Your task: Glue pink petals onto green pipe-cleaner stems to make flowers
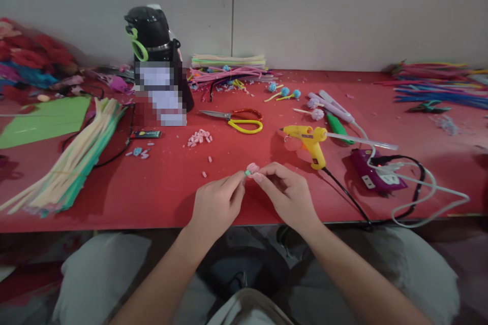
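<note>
Fingertips of both your hands close on one small pink-and-green piece (252, 168): left hand (219, 200) pinching at the green end, right hand (287, 193) thumb and finger against the pink end. Piece sits between the hands, over the near part of the red table (152, 193). Exact finger contact too small to tell.

Judgement: best let the left pinch serve as anchor and the right make the fine adjustments; press lightly, since the pink part looks soft and could crush or skew. Keep fingertips off the face you need to see.

Loose pink bits (200, 137) lie heaped beyond your left hand, two strays nearer; mind your wrist there. Yellow glue gun (314, 147) rests near your right hand, nozzle toward your left. Heat can't be told; treat it as hot.
</note>
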Action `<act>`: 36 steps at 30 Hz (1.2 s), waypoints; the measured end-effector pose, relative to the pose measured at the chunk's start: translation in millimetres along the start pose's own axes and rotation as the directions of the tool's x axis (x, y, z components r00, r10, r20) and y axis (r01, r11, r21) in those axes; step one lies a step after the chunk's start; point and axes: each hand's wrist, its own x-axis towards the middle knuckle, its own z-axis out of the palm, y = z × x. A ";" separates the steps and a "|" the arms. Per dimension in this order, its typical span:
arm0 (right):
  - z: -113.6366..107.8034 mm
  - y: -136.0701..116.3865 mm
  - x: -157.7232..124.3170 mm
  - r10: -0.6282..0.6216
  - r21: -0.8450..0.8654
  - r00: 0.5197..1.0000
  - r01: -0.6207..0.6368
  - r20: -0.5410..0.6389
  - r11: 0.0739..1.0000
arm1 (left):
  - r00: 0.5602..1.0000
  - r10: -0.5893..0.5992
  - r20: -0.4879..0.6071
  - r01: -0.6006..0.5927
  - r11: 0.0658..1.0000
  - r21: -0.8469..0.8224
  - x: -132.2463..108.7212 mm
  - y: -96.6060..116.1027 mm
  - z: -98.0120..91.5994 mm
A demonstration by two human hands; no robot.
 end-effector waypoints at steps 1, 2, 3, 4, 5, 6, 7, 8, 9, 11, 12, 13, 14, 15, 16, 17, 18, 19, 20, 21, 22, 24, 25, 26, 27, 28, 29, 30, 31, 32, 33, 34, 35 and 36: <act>0.2 0.2 0.2 0.000 -0.006 1.000 0.000 0.000 1.000 | 1.000 0.001 0.002 -0.001 1.000 0.004 -0.1 -0.1 0.2; 0.4 0.4 0.2 0.000 -0.011 1.000 0.000 0.001 1.000 | 1.000 0.003 0.004 -0.003 1.000 0.007 -0.2 -0.1 0.3; 0.5 0.7 0.2 0.002 -0.019 1.000 -0.002 0.003 1.000 | 1.000 0.005 0.004 -0.005 1.000 0.009 -0.3 -0.1 0.3; 0.6 0.9 0.1 0.005 -0.027 1.000 -0.005 0.004 1.000 | 1.000 0.010 0.002 -0.010 1.000 0.010 -0.5 0.0 0.2; 0.6 0.9 -0.1 0.009 -0.036 1.000 -0.009 0.002 0.999 | 1.000 0.013 0.000 -0.013 1.000 0.010 -0.8 0.1 0.1; 0.5 0.9 -0.3 0.012 -0.043 1.000 -0.013 -0.002 0.999 | 1.000 0.017 -0.001 -0.017 1.000 0.009 -1.1 0.2 -0.1; 0.4 0.8 -0.6 0.015 -0.049 1.000 -0.015 -0.007 0.999 | 1.000 0.017 -0.001 -0.017 1.000 0.008 -1.3 0.4 -0.4; 0.3 0.7 -0.8 0.016 -0.054 1.000 -0.016 -0.010 0.998 | 1.000 0.017 0.001 -0.017 1.000 0.006 -1.5 0.6 -0.8; 0.2 0.7 -0.9 0.016 -0.060 1.000 -0.017 -0.014 0.998 | 1.000 0.014 0.010 -0.014 1.000 0.004 -1.7 0.8 -1.1; 0.3 0.9 -0.9 0.016 -0.072 1.000 -0.017 -0.020 0.997 | 0.999 0.012 0.033 -0.012 1.000 -0.004 -1.6 1.1 -1.7; 0.3 1.2 -0.9 0.015 -0.075 1.000 -0.016 -0.022 0.997 | 0.999 0.014 0.040 -0.013 1.000 -0.009 -1.5 1.1 -1.9; 0.4 1.6 -0.8 0.014 -0.074 1.000 -0.016 -0.024 0.997 | 0.999 0.016 0.043 -0.015 1.000 -0.016 -1.5 1.1 -2.0; 0.3 2.0 -0.7 0.013 -0.070 1.000 -0.015 -0.025 0.997 | 0.999 0.019 0.046 -0.018 1.000 -0.023 -1.4 0.9 -2.0; 0.2 2.5 -0.7 0.010 -0.067 1.000 -0.012 -0.026 0.998 | 0.999 0.020 0.046 -0.019 0.999 -0.031 -1.4 0.7 -1.9; 0.0 3.0 -0.7 0.006 -0.065 1.000 -0.008 -0.028 0.998 | 0.999 0.022 0.044 -0.021 0.999 -0.039 -1.5 0.4 -1.7; -0.3 3.4 -0.8 0.002 -0.068 1.000 -0.004 -0.030 0.998 | 0.999 0.023 0.042 -0.021 0.999 -0.047 -1.7 0.1 -1.4; -0.5 3.7 -0.9 -0.001 -0.074 0.999 -0.001 -0.033 0.997 | 0.999 0.025 0.040 -0.023 0.998 -0.054 -1.8 -0.1 -1.2; -0.7 3.9 -1.0 -0.003 -0.083 0.999 0.000 -0.037 0.997 | 0.999 0.026 0.038 -0.024 0.998 -0.059 -2.0 -0.3 -1.1; -0.8 4.0 -1.1 -0.004 -0.092 0.999 0.000 -0.042 0.996 | 0.999 0.026 0.039 -0.024 0.998 -0.063 -2.1 -0.3 -1.1; -0.7 4.0 -1.1 -0.004 -0.100 0.999 -0.001 -0.048 0.995 | 0.999 0.026 0.044 -0.023 0.997 -0.068 -2.1 -0.3 -1.2; -0.6 3.8 -1.1 -0.002 -0.107 0.998 -0.004 -0.057 0.994 | 0.998 0.024 0.053 -0.020 0.997 -0.077 -1.9 -0.1 -1.5; -0.2 3.1 -0.8 0.004 -0.121 0.997 -0.013 -0.078 0.993 | 0.997 0.015 0.076 -0.007 0.994 -0.107 -1.4 0.3 -2.4; -0.1 2.4 -0.6 0.012 -0.123 0.996 -0.023 -0.091 0.992 | 0.996 0.007 0.084 0.004 0.992 -0.125 -1.1 0.6 -2.8; -0.1 1.7 -0.2 0.029 -0.112 0.994 -0.040 -0.104 0.993 | 0.996 -0.003 0.092 0.017 0.989 -0.144 -0.9 0.8 -3.3; -0.3 0.8 0.2 0.050 -0.081 0.992 -0.059 -0.113 0.995 | 0.995 -0.014 0.097 0.030 0.986 -0.162 -0.8 0.9 -3.8; -0.7 -0.2 0.6 0.071 -0.031 0.991 -0.075 -0.114 0.997 | 0.995 -0.024 0.099 0.041 0.984 -0.175 -0.8 0.8 -4.3; -1.4 -1.2 1.1 0.085 0.027 0.991 -0.083 -0.105 0.996 | 0.995 -0.031 0.098 0.049 0.981 -0.185 -1.0 0.7 -4.8; -2.2 -2.0 1.5 0.091 0.081 0.992 -0.084 -0.087 0.993 | 0.995 -0.033 0.095 0.051 0.979 -0.195 -1.4 0.5 -5.4; -3.0 -2.6 1.9 0.088 0.115 0.994 -0.080 -0.063 0.990 | 0.995 -0.033 0.092 0.051 0.978 -0.203 -1.8 0.3 -5.9; -3.9 -2.9 2.3 0.080 0.126 0.996 -0.075 -0.039 0.989 | 0.996 -0.031 0.087 0.049 0.977 -0.207 -2.3 0.1 -6.4; -4.6 -2.7 2.5 0.075 0.116 0.997 -0.073 -0.018 0.991 | 0.996 -0.027 0.083 0.044 0.977 -0.207 -2.6 -0.1 -6.8; -5.2 -2.2 2.6 0.077 0.096 0.997 -0.077 -0.002 0.992 | 0.996 -0.021 0.082 0.038 0.978 -0.204 -2.8 -0.3 -7.1; -5.5 -1.4 2.6 0.085 0.077 0.996 -0.085 0.006 0.993 | 0.997 -0.015 0.082 0.031 0.980 -0.197 -2.8 -0.3 -7.2; -5.6 -0.4 2.6 0.094 0.067 0.996 -0.094 0.011 0.993 | 0.997 -0.011 0.079 0.025 0.982 -0.188 -2.7 -0.3 -7.2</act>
